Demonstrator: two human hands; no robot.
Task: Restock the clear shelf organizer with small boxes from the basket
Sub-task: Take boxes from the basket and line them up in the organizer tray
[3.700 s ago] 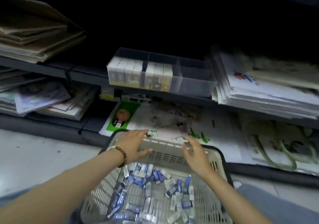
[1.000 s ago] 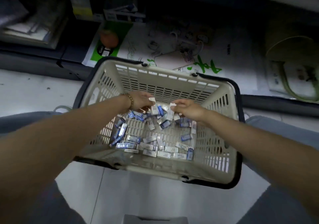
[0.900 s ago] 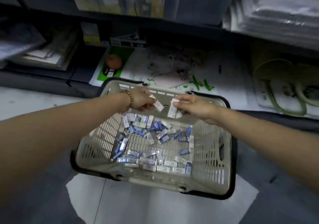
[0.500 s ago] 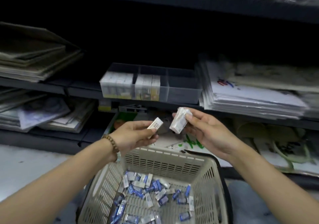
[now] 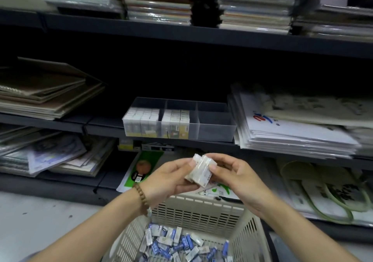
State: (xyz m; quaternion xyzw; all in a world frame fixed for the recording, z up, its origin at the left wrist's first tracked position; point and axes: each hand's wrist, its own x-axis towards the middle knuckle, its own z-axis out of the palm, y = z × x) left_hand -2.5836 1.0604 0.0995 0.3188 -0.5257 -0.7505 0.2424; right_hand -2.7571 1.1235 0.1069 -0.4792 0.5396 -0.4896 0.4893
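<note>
Small boxes (image 5: 198, 170), a little white bunch of them, are up in the air between both hands. They are above the far edge of the basket (image 5: 197, 215) and below the clear organizer (image 5: 217, 129). The left hand (image 5: 167, 181) pinches the bunch from the left with thumb and fingers. The right hand (image 5: 238, 178) pinches it from the right, with the thumb on the front. It is hard to tell how many boxes are in the bunch. A bracelet (image 5: 141, 195) of brown beads is on the left wrist.

The basket stands under the hands. It is pale and has slits in its walls. In its bottom lie many loose boxes (image 5: 173, 245), white and blue, all mixed up.

Higher up, the clear organizer stands on a dark shelf (image 5: 105, 128). It has three parts side by side. The left part and the middle part are packed with standing boxes (image 5: 157, 120), white on top and yellow low down. Just to the right of it lies a stack of white sheets (image 5: 292, 134). Well to the left lie brown pads (image 5: 46, 94).
</note>
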